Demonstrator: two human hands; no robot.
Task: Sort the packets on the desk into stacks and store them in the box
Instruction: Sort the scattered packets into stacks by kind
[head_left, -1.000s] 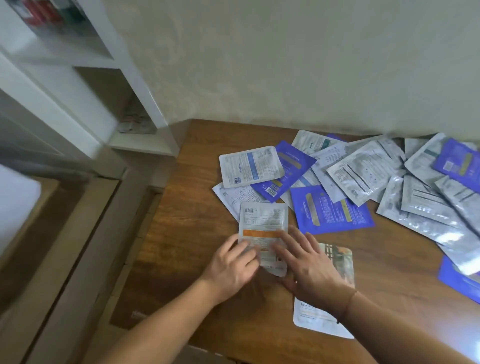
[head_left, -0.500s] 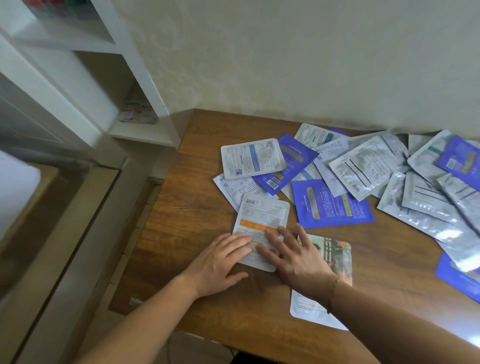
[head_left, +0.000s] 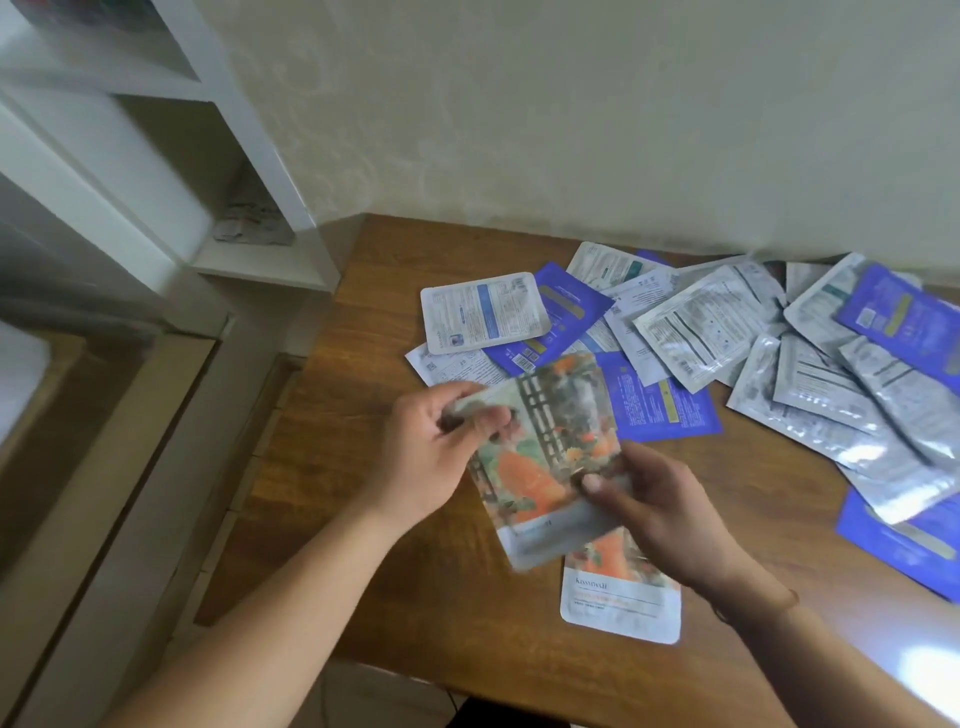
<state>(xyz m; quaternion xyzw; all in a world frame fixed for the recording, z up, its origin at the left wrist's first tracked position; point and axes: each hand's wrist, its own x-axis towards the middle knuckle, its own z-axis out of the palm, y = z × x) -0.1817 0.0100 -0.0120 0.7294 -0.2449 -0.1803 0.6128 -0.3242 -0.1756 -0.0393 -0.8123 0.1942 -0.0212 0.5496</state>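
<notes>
Both hands, left hand (head_left: 426, 457) and right hand (head_left: 652, 512), grip orange packet (head_left: 550, 457)

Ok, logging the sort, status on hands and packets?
Left hand and right hand both gripping the orange-picture packet, lifted. Matching packet flat on desk beneath. Nothing blocking.

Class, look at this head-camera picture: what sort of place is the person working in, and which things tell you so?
Probably a room at home, at a desk in a corner. The wooden desk meets a pale textured wall, with a white shelf unit alongside.
</notes>
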